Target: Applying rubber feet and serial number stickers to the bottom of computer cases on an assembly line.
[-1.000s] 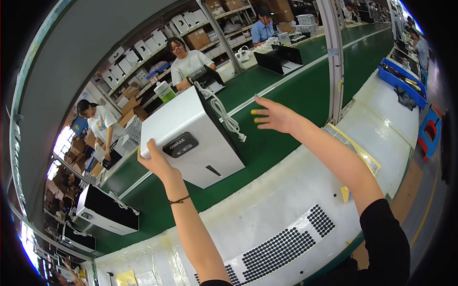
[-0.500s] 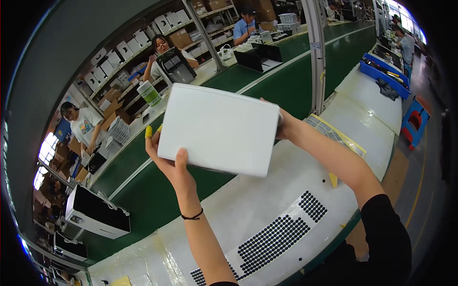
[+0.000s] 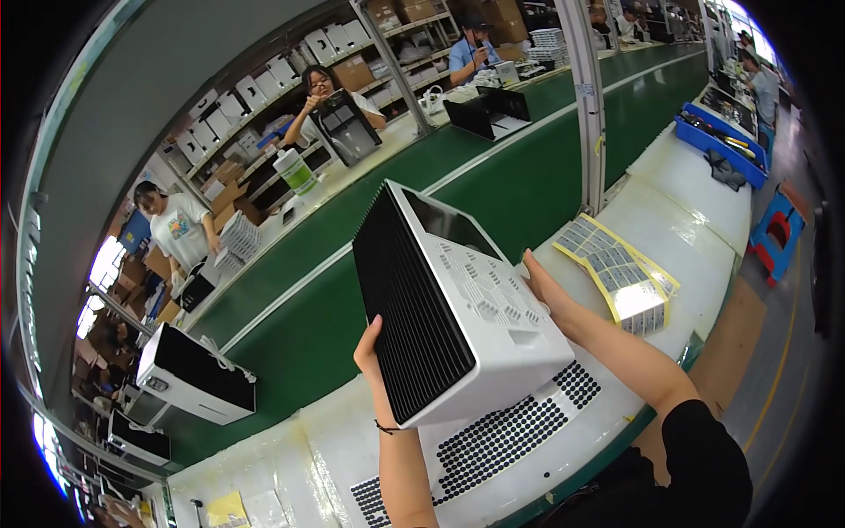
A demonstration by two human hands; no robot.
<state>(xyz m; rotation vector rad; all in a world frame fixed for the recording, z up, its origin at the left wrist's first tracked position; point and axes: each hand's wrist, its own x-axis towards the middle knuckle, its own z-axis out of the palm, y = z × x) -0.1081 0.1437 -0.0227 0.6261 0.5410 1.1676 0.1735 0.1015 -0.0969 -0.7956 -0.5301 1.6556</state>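
Both bare hands hold one white-and-black unit (image 3: 466,304), tilted over the near edge of the green belt (image 3: 290,365) and the white bench (image 3: 700,198). The left hand (image 3: 366,347) is partly curled, its thumb laid on the black ribbed side. The right hand (image 3: 544,286) bears against the opposite, white side; its fingers are mostly hidden, so I can't fairly tell how far they curl.

The unit's far end, with a dark panel, reaches out above the belt. Its near white corner overhangs a sheet of black round dots (image 3: 502,447), covering part of it from view. To the left, a wide gap of belt lies between the held unit and a similar unit (image 3: 198,378) standing there. On the right, room is tighter: label sheets with yellow borders (image 3: 616,273) lie just past the right forearm, and a metal post (image 3: 591,114) rises beyond them. Farther right, the bench runs on to a blue tray (image 3: 693,132) of tools.

The left forearm comes up nearly straight from the near side, a dark band (image 3: 393,429) at the wrist, just by the unit's lower edge. The right arm enters from the near right, elbow bent, forearm slanting left and away.

Across the belt, one co-worker (image 3: 304,132) handles a dark unit (image 3: 352,132) beside a green-and-white bottle (image 3: 296,172).
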